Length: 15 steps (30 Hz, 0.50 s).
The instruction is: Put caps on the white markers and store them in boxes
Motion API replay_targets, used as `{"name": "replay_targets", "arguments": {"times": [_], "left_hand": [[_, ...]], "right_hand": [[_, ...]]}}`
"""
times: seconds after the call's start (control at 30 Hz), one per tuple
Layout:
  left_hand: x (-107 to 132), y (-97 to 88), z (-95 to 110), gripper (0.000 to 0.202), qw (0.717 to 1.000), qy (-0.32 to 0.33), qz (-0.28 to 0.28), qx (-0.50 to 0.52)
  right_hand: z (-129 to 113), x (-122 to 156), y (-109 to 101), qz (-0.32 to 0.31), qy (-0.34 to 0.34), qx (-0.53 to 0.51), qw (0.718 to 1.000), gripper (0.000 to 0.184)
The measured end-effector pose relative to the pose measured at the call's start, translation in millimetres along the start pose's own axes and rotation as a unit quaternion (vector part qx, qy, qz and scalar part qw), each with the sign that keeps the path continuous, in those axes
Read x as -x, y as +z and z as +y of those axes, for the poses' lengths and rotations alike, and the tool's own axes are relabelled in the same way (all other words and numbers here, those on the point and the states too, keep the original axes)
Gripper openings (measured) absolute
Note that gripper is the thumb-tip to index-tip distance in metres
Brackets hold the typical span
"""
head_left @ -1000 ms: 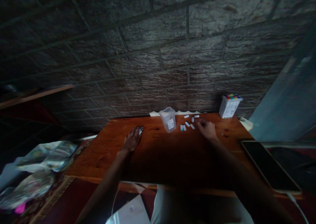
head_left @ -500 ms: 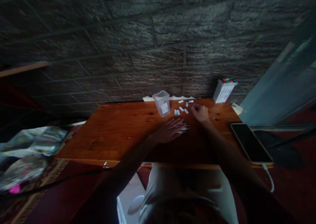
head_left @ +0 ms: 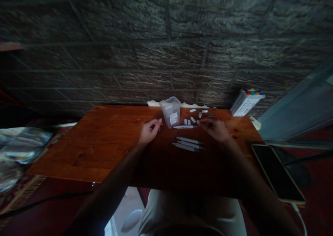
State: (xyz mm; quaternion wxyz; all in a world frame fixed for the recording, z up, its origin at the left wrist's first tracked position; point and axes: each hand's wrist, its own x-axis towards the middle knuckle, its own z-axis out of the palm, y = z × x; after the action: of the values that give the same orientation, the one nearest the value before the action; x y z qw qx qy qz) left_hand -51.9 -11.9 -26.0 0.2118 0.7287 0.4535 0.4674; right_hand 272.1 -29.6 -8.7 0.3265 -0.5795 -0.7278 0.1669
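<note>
My left hand (head_left: 149, 131) rests on the table left of a clear plastic container (head_left: 170, 111), fingers curled in and nothing visible in them. My right hand (head_left: 217, 129) has its thumb and fingertips pinched at a small white marker cap (head_left: 198, 122). Other white caps (head_left: 193, 119) lie loose just beyond, and a small green piece (head_left: 210, 116) is behind the right hand. One uncapped marker (head_left: 184, 127) lies in front of the container. Three more markers (head_left: 189, 143) lie side by side nearer to me, dark tips pointing right.
A box full of colour-topped markers (head_left: 246, 103) stands at the table's back right. A phone (head_left: 277, 171) with a white cable lies at the right edge. The wooden table (head_left: 85, 135) backs onto a brick wall (head_left: 145, 55). Plastic bags (head_left: 26, 145) sit at the left.
My left hand has lifted off the markers and moved left beside the container, its fingers now curled. A marker now shows before the container. My right hand reaches to a cap; the view has shifted.
</note>
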Motion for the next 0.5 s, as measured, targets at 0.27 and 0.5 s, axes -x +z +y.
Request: {"name": "replay_targets", "arguments": {"times": [0.27, 0.5], "left_hand": [[-2, 10.8, 0, 0.038, 1.0, -0.016, -0.005, -0.016], [0, 9.6, 12, 0.04, 0.999, 0.014, -0.029, 0.01]], "right_hand": [[-3, 1, 28, -0.06, -0.064, 0.081, 0.993, 0.03], [-5, 4, 21, -0.116, -0.037, 0.022, 0.992, 0.021]]}}
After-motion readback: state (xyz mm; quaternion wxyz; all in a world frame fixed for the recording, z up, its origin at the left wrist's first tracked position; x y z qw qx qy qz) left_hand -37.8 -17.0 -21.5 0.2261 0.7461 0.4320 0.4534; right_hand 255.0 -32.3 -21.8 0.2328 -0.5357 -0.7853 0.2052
